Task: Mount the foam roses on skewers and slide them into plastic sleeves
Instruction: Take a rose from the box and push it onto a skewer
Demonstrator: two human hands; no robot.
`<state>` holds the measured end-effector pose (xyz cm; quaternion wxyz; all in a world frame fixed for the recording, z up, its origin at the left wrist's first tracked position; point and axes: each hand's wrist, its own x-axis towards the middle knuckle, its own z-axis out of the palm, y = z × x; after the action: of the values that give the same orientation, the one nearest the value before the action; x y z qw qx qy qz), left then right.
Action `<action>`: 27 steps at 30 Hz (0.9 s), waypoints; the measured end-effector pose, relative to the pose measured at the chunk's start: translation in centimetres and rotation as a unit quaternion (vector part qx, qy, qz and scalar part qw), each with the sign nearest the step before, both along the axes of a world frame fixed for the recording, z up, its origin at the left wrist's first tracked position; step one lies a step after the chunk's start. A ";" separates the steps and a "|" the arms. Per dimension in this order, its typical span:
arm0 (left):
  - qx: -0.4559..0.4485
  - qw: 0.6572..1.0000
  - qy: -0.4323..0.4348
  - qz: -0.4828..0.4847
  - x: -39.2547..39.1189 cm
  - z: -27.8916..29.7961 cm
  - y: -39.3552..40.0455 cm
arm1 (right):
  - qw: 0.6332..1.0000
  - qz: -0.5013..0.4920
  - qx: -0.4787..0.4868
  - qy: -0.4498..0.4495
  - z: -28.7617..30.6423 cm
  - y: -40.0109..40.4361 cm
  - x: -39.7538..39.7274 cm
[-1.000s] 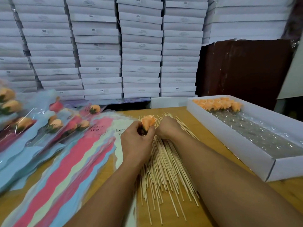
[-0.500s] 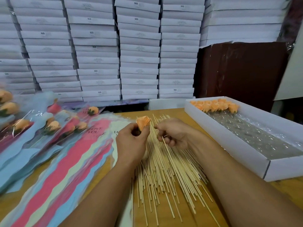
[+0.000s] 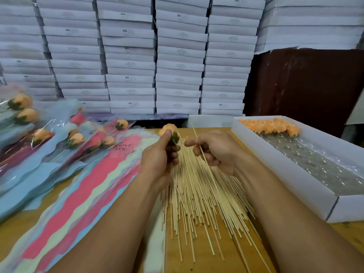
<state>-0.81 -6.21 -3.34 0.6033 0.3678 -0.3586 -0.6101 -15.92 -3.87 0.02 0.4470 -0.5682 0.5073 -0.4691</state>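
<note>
My left hand [image 3: 159,160] grips an orange foam rose [image 3: 168,129] with green sepals, held upright above the table. My right hand [image 3: 214,152] pinches a single wooden skewer [image 3: 198,140], lifted at a slant with its tip pointing up and away, a short gap from the rose. Under both hands lies a spread pile of skewers [image 3: 199,200]. Flat plastic sleeves [image 3: 78,194] in pink, cream and blue fan out at the left. Finished sleeved roses [image 3: 74,140] lie stacked at the far left.
A long white box [image 3: 285,174] at the right holds more orange roses [image 3: 269,126] at its far end and a clear bubble tray. Stacks of white flat boxes [image 3: 177,56] wall the back. A dark brown panel [image 3: 305,85] stands at the back right.
My right hand has picked one skewer out of the pile and raised it. My left hand has lifted the rose slightly and the hands have moved apart.
</note>
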 end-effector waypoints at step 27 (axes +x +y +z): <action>0.049 0.980 0.186 -0.048 0.7 0.9 -0.9 | 0.988 0.127 -0.029 0.086 -0.2 2.0 3.6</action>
<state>-0.13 -7.12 -2.48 0.6106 0.2596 -0.2272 -0.7128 -12.28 -1.90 -0.16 0.4406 -0.6788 0.4542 -0.3725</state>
